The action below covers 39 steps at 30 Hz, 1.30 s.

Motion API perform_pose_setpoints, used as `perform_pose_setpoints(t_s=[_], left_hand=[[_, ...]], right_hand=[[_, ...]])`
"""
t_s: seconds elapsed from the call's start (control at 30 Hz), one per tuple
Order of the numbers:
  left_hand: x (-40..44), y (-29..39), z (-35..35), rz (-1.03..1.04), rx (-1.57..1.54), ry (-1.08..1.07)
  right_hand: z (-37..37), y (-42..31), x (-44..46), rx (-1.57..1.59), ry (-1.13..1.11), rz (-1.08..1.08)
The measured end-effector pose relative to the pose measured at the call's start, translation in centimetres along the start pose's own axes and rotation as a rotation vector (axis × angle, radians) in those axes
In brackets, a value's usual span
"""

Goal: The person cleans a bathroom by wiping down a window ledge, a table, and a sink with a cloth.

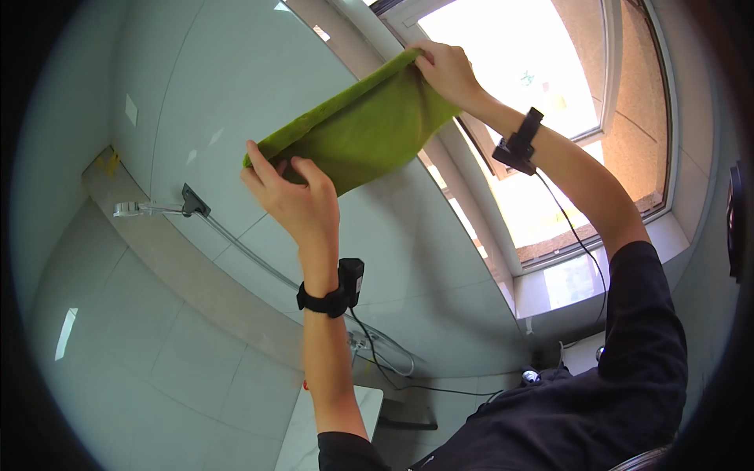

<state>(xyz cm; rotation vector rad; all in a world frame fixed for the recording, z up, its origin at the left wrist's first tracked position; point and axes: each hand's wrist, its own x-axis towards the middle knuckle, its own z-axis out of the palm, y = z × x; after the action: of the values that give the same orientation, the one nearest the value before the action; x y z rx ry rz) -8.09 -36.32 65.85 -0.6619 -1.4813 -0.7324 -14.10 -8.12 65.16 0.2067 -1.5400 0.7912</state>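
Observation:
A green cloth is stretched out in the air between my two hands, its upper edge folded over. My left hand grips the lower left corner, thumb and fingers closed around it. Higher up and to the right, my right hand pinches the other upper corner near the window. The cloth hangs down from that edge in front of the tiled wall. Part of the left fingers is hidden behind the fabric.
A bright window with a white frame stands at the right. On the tiled wall a shower head sits on a rail. Cables run from black wrist devices. A white surface lies low at the centre.

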Motion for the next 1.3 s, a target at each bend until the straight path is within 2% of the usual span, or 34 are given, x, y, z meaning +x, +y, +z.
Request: perform_pose_setpoints(t_s=[0.17,0.2,0.3,0.33,0.43,0.57,0.67,0.77,0.87,0.97,1.13,1.3], left_hand=[[0.9,-0.5,4.2,-0.111,-0.055,0.006],[1.0,-1.4,5.3,-0.063,0.060,0.014],[1.2,-3.1,8.3,-0.061,0.116,-0.026],[1.2,-3.4,9.2,-0.038,0.174,-0.012],[0.3,-4.2,11.2,0.009,0.303,0.031],[-0.6,-4.9,12.2,0.099,0.262,0.045],[-2.3,-5.3,11.9,0.147,0.171,-0.033],[-4.5,-4.7,11.3,0.135,0.108,-0.107],[-7.3,-4.6,11.3,0.135,0.113,-0.143],[-11.1,-4.5,11.2,0.111,0.124,-0.186],[-17.5,-4.9,11.1,0.049,0.114,-0.269],[-25.2,-5.5,10.3,-0.001,0.094,-0.373]], right_hand=[[5.0,2.2,1.6,0.020,0.124,-0.159],[5.9,2.8,1.6,0.056,0.033,-0.086],[9.0,2.6,0.8,0.133,0.077,-0.123],[9.3,2.5,0.5,0.220,-0.026,-0.027],[8.8,0.1,-1.3,0.440,-0.134,0.168],[9.9,1.7,-3.4,0.629,-0.186,0.054],[11.6,3.5,-4.8,0.437,-0.157,-0.087],[11.0,4.6,-7.2,0.403,-0.173,-0.177],[10.8,5.2,-10.1,0.187,-0.061,-0.395],[9.4,4.8,-13.1,0.210,-0.028,-0.456],[7.5,5.0,-18.4,0.322,-0.087,-0.433],[6.4,6.4,-25.2,0.311,-0.162,-0.267]])
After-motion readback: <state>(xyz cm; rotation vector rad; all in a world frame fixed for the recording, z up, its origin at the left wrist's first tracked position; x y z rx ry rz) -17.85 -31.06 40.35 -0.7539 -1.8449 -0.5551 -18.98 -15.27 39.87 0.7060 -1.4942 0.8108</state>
